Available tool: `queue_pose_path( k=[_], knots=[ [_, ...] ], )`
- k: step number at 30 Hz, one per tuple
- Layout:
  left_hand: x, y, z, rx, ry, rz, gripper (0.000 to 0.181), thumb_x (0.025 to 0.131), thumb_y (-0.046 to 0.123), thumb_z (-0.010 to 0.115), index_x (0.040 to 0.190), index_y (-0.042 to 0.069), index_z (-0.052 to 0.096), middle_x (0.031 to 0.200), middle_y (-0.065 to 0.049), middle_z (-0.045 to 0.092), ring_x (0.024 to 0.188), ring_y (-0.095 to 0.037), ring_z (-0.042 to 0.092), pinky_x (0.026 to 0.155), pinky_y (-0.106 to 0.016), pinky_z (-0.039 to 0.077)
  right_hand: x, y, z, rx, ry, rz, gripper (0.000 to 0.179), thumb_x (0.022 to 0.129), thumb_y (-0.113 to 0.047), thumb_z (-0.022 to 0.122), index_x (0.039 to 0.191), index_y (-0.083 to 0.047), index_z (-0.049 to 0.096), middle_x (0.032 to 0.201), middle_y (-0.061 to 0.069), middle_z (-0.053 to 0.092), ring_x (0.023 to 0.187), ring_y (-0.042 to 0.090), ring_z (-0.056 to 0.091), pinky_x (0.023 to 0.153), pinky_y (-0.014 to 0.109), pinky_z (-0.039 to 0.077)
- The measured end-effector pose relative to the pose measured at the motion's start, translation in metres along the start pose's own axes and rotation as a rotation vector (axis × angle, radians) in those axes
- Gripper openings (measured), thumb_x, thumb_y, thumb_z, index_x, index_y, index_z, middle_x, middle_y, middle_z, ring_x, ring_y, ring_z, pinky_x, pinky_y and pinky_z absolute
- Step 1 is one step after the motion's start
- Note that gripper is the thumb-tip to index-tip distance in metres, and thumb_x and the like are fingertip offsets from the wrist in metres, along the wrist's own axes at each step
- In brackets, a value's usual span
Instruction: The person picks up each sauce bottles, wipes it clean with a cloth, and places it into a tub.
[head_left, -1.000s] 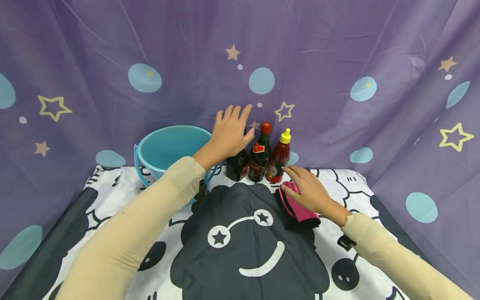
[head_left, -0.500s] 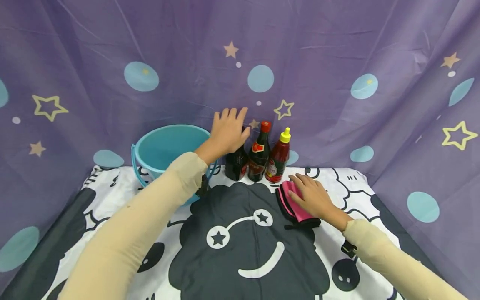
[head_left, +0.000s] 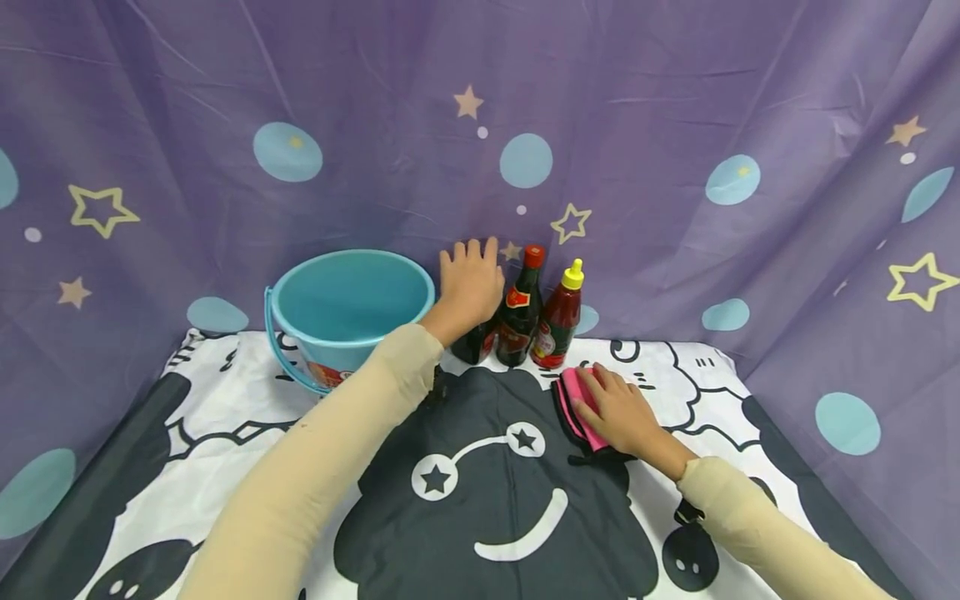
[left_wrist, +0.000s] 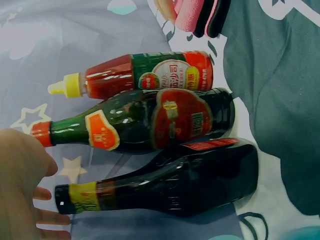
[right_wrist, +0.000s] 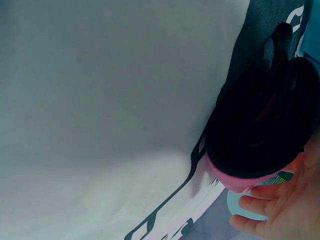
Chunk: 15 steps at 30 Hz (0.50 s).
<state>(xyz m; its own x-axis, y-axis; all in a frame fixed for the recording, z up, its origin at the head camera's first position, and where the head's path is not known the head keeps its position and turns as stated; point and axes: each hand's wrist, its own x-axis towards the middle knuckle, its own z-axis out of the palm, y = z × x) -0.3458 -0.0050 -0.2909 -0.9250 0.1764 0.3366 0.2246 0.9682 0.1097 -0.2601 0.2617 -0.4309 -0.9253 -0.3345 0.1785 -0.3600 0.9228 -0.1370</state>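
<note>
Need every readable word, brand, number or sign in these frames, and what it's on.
"沙司": ketchup bottle, white part of label; neighbouring characters unclear.
"475克", probably: same bottle, red band near its base.
Red-capped bottle: orange and red labels plus barcode; too blurred to read.
Black-capped bottle: neck, label and body marks; too blurred.
Blue bucket: front print too small.

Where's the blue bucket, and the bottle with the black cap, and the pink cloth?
Blue bucket [head_left: 352, 292]: head view, on its bare inner wall.
Bottle with the black cap [left_wrist: 187, 184]: left wrist view, on its dark body.
Pink cloth [head_left: 574, 387]: head view, on its pink top, beside the fingers.
</note>
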Motion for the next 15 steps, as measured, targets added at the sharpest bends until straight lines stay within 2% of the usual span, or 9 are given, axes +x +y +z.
queue_pose_path(
  k=[4, 10, 15],
  knots=[
    [0.0, -0.002, 0.01, 0.008, 0.033, -0.016, 0.05, 0.108, 0.032, 0.045, 0.153, 0.01, 0.038, 0.144, -0.019, 0.05, 0.134, -0.04, 0.046, 0.111, -0.057, 0.036, 0.0, -0.001, 0.003, 0.002, -0.027, 0.037, 0.059, 0.104, -0.042, 0.052, 0.154, -0.013, 0.044, 0.152, 0.032, 0.041, 0.137, 0.05, 0.046, 0.106, 0.067, 0.038],
    [0.0, -0.004, 0.02, 0.006, 0.069, -0.025, 0.044, 0.108, 0.029, 0.047, 0.145, 0.005, 0.046, 0.137, -0.018, 0.055, 0.127, -0.039, 0.05, 0.106, -0.056, 0.04, -0.001, -0.004, 0.006, 0.002, -0.019, 0.052, 0.06, 0.104, -0.043, 0.052, 0.155, -0.013, 0.042, 0.151, 0.032, 0.042, 0.134, 0.05, 0.048, 0.104, 0.066, 0.041],
    [0.002, -0.004, 0.023, 0.008, 0.11, -0.021, 0.037, 0.108, 0.028, 0.046, 0.136, 0.003, 0.052, 0.129, -0.016, 0.058, 0.121, -0.037, 0.053, 0.103, -0.053, 0.042, -0.002, -0.009, 0.007, 0.012, -0.022, 0.085, 0.061, 0.104, -0.043, 0.052, 0.155, -0.012, 0.042, 0.148, 0.034, 0.042, 0.125, 0.052, 0.054, 0.099, 0.066, 0.046]
  ],
)
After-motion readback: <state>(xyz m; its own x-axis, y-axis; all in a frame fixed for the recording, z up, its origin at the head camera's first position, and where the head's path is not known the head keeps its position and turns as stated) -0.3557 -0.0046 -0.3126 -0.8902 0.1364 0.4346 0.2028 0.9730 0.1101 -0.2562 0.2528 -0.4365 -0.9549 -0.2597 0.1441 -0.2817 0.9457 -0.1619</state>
